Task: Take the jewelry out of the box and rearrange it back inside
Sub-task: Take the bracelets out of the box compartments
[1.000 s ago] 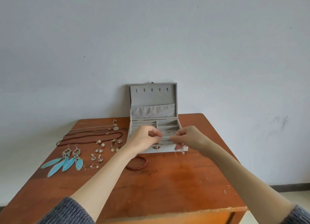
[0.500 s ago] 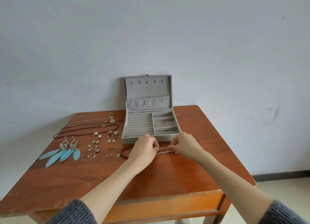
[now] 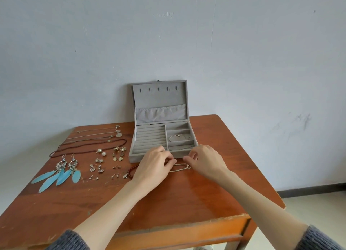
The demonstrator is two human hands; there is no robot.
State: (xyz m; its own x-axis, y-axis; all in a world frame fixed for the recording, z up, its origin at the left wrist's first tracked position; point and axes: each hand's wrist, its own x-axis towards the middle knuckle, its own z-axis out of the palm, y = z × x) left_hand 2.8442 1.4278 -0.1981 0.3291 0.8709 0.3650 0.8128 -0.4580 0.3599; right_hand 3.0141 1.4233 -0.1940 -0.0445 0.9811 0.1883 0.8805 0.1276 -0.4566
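Note:
A grey jewelry box (image 3: pixel 148 157) stands open at the back of the wooden table, its lid upright against the wall. One right-hand compartment holds a thin silver bracelet (image 3: pixel 178 136). In front of the box a silver chain bracelet (image 3: pixel 180 167) lies stretched on the table. My left hand (image 3: pixel 153 166) pinches its left end and my right hand (image 3: pixel 205 160) pinches its right end. A red bead bracelet (image 3: pixel 130 172) lies partly under my left hand.
Left of the box lie several necklaces (image 3: pixel 89 146), several small earrings (image 3: pixel 104 164) and a pair of blue feather earrings (image 3: pixel 60 173). The table's front edge (image 3: pixel 168 233) is chipped. A pale wall stands right behind the box.
Both hands came out of the box's front compartment toward me and lowered the silver chain onto the table in front of the box. The camera tilted and drew back.

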